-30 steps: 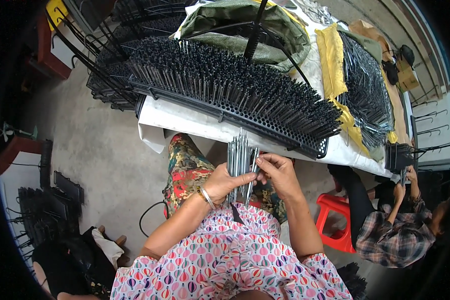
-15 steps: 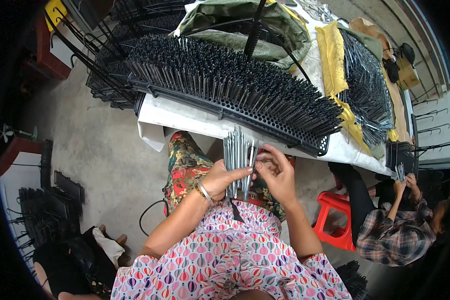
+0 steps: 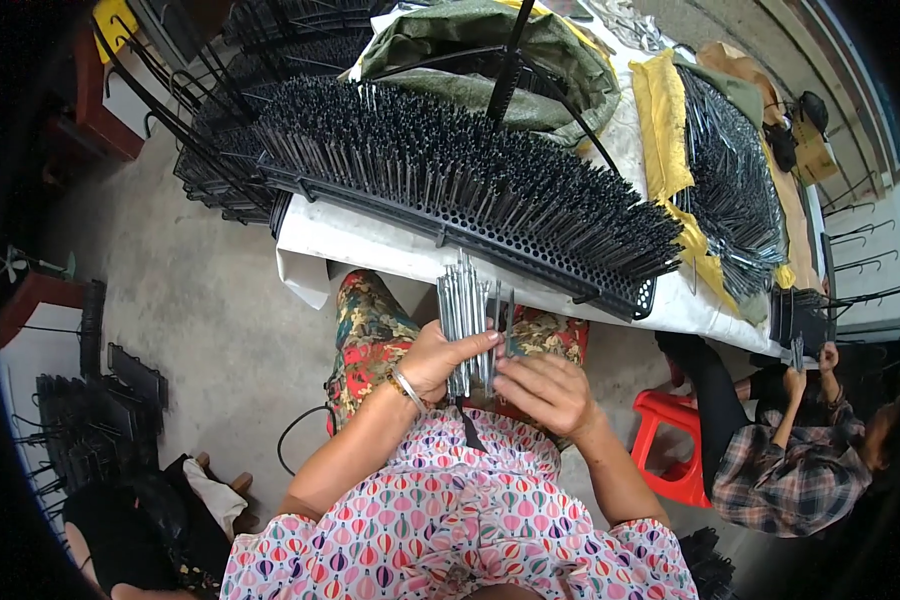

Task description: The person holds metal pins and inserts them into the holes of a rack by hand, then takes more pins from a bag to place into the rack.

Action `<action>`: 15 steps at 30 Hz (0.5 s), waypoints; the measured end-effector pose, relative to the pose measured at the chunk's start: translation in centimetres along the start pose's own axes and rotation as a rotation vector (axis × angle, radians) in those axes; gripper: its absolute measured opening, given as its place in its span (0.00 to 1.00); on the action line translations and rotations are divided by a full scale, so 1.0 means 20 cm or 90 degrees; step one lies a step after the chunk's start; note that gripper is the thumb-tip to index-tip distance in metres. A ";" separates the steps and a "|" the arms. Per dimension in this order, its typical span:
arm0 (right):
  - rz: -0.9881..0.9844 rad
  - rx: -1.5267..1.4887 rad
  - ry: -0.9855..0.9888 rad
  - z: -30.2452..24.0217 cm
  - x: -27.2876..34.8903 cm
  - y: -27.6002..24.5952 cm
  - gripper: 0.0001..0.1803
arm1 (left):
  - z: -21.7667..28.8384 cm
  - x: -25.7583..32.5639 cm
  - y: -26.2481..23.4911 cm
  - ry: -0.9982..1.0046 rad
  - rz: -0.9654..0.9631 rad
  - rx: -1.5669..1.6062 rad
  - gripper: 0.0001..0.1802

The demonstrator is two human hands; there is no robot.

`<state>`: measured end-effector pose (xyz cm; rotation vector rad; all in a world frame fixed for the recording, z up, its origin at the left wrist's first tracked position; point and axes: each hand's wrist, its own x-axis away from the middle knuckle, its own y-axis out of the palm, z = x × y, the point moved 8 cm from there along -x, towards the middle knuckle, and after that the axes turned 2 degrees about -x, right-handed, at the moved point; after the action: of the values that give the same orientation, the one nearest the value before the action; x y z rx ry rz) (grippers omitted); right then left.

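Observation:
My left hand [image 3: 436,362] is closed round a bundle of thin silvery metal rods [image 3: 462,305], its thumb pressed across them. The rods stand roughly upright, their ends fanned a little, in front of my lap. At the bundle's right side is my right hand [image 3: 550,392], its thumb and fingers pinched on a thin rod [image 3: 510,312] that stands slightly apart from the others. The lower end of that rod is hidden by my fingers. Just beyond both hands is a long black perforated rack [image 3: 530,246], densely filled with upright dark rods [image 3: 420,150].
The rack lies on a table with a white cover [image 3: 370,238]. A green sack [image 3: 580,85] and a yellow-edged sack of dark rods [image 3: 735,160] lie behind it. To the right, a co-worker in a plaid shirt [image 3: 790,470] holds rods beside a red stool [image 3: 670,450].
My right hand has moved down and turned, with its fingers now lower beside the bundle. A single rod now stands out to the bundle's right. The left hand has stayed nearly in place.

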<state>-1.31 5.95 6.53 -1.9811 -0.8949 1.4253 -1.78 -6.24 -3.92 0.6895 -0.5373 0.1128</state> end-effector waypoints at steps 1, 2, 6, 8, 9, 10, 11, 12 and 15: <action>0.028 -0.008 0.008 0.01 -0.02 -0.04 0.16 | 0.01 0.01 0.01 -0.015 0.020 0.030 0.07; 0.047 0.013 0.000 0.01 -0.05 -0.08 0.15 | 0.02 0.01 0.01 -0.009 0.019 0.052 0.07; 0.166 -0.013 0.051 0.12 -0.12 -0.20 0.16 | 0.10 0.00 0.05 0.024 0.008 0.017 0.12; 0.285 0.023 0.177 0.21 -0.16 -0.32 0.18 | 0.14 0.01 0.11 0.035 -0.024 0.006 0.14; 0.374 -0.040 0.225 0.30 -0.13 -0.34 0.17 | 0.17 0.01 0.14 0.036 -0.043 -0.006 0.15; 0.450 -0.081 0.245 0.36 -0.13 -0.36 0.17 | 0.17 0.01 0.17 0.031 -0.069 -0.008 0.17; 0.465 -0.057 0.233 0.41 -0.16 -0.37 0.17 | 0.15 0.00 0.17 0.018 -0.072 0.003 0.17; 0.473 -0.072 0.242 0.46 -0.19 -0.36 0.17 | 0.13 -0.02 0.16 0.005 -0.075 0.015 0.17; 0.446 -0.053 0.238 0.59 -0.24 -0.32 0.17 | 0.06 -0.02 0.14 -0.039 -0.060 0.009 0.16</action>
<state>-15.02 6.79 10.62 -2.6560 -0.0824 1.2765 -3.45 -4.93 -1.75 0.7331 -0.5620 0.0072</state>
